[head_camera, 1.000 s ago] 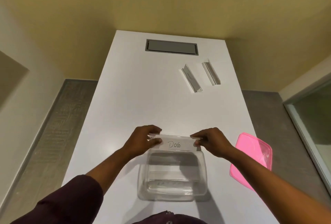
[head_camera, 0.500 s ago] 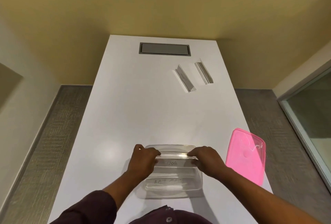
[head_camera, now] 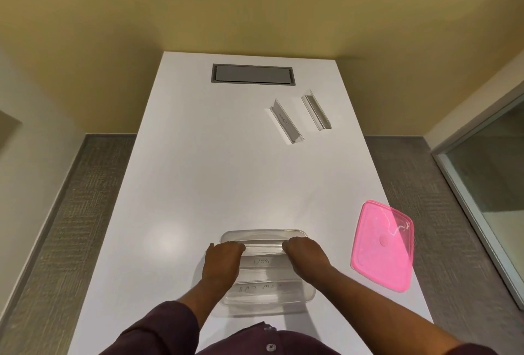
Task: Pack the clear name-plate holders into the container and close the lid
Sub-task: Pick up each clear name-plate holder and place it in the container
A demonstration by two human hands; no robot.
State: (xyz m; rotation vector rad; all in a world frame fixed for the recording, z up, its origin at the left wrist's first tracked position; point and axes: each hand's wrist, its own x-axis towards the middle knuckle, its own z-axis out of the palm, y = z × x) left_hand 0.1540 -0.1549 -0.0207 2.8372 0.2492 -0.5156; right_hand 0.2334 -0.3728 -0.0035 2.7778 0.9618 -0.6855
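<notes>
A clear plastic container (head_camera: 263, 235) stands near the table's front edge. Inside it lies a name-plate holder marked "BAT MAN" (head_camera: 259, 289). A second holder marked "DOG" (head_camera: 262, 261) is down inside the container, held at its ends by my left hand (head_camera: 223, 261) and my right hand (head_camera: 304, 256). Two more clear holders lie far right on the table: one with a label (head_camera: 285, 122) and one beside it (head_camera: 316, 109). The pink lid (head_camera: 382, 245) rests flat to the container's right.
The white table (head_camera: 226, 178) has a grey cable hatch (head_camera: 253, 74) at its far end. Grey floor lies on both sides, and a glass panel (head_camera: 487, 181) stands at the right. Yellow wall is behind the table.
Both hands have lowered the "DOG" holder from above the container's far rim down into the container. The camera view has shifted upward a little.
</notes>
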